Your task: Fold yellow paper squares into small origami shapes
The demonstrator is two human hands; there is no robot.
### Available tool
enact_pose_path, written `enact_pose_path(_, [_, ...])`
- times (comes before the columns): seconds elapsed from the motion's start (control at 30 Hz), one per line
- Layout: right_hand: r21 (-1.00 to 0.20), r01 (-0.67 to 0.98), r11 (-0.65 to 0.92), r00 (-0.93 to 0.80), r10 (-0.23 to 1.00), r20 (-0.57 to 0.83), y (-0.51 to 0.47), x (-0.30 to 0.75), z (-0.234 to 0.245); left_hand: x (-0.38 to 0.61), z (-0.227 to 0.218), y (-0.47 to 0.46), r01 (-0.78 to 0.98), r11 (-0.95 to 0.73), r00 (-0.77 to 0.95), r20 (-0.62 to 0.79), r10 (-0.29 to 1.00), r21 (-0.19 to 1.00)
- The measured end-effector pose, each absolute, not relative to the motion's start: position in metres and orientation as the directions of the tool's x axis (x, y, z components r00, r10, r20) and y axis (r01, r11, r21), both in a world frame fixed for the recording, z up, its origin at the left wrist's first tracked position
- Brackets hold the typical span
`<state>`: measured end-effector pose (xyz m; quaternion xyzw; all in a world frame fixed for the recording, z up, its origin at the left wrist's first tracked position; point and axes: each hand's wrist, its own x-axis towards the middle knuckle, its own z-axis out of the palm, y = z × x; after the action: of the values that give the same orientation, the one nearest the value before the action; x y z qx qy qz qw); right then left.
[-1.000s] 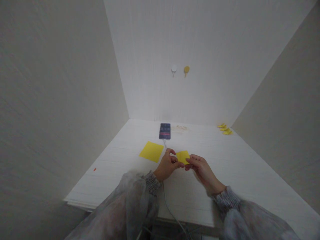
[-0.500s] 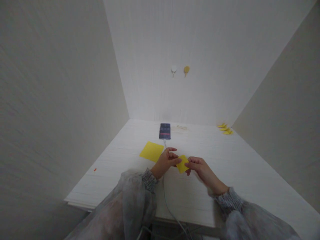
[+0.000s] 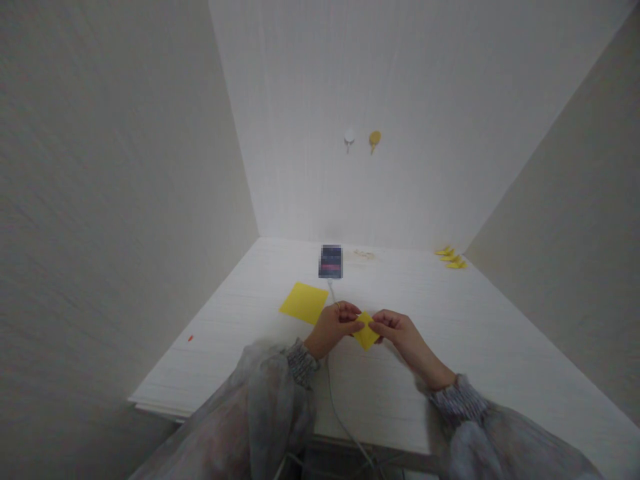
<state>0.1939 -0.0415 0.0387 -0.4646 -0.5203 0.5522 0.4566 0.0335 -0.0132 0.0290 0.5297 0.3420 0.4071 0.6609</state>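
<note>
Between my two hands is a small folded piece of yellow paper [image 3: 367, 338], held just above the white table as a diamond with one corner towards me. My left hand [image 3: 336, 327] pinches its left side, thumb on top and fingers behind. On the right side, my right hand [image 3: 399, 330] grips it the same way. The two thumbs lie close together near the paper's middle. Flat on the table beside my left hand lies a larger yellow sheet [image 3: 303, 302]. The fingers hide part of the folded paper's back.
A phone [image 3: 331, 261] with a blurred screen lies behind my hands, its white cable [image 3: 334, 403] running under my left wrist. Several folded yellow paper pieces [image 3: 451, 259] sit at the back right. A small orange scrap [image 3: 191, 338] lies left. Two hooks [image 3: 375, 138] are on the back wall.
The fingers of my left hand have curled in and closed on the folded paper. My right hand has shifted slightly, and both thumbs now sit nearer the paper's middle.
</note>
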Motion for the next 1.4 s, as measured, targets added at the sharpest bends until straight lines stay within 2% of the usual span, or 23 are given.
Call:
enact_pose_path(0.37, [-1.0, 0.009, 0.008, -0.135, 0.991, 0.007, -0.04, 0.198, 0.031, 0.032, 0.032, -0.015, -0.143, 0.213, 0.48, -0.121, 0.869, 0.966])
enact_pose_path(0.7, [-0.986, -0.166, 0.02, -0.1, 0.994, 0.037, -0.043, 0.193, 0.033, 0.034, 0.036, -0.017, -0.215, 0.16, 0.423, -0.056, 0.904, 0.963])
enact_pose_path(0.87, [-0.979, -0.187, 0.078, -0.089, 0.991, 0.096, -0.044, 0.193, 0.028, 0.034, 0.038, -0.02, -0.292, 0.145, 0.428, -0.006, 0.904, 0.945])
enact_pose_path(1.03, [-0.969, -0.159, 0.188, -0.067, 0.977, 0.201, -0.045, 0.195, 0.024, 0.033, 0.041, -0.022, -0.319, 0.076, 0.437, 0.076, 0.896, 0.945])
enact_pose_path(1.23, [-0.96, -0.048, 0.275, -0.106, 0.955, 0.278, -0.051, 0.193, 0.031, 0.031, 0.042, -0.022, -0.267, 0.125, 0.461, 0.012, 0.887, 0.955])
enact_pose_path(1.4, [-0.958, 0.03, 0.285, -0.141, 0.95, 0.278, -0.052, 0.194, 0.036, 0.032, 0.043, -0.021, -0.284, 0.096, 0.451, 0.045, 0.891, 0.954])
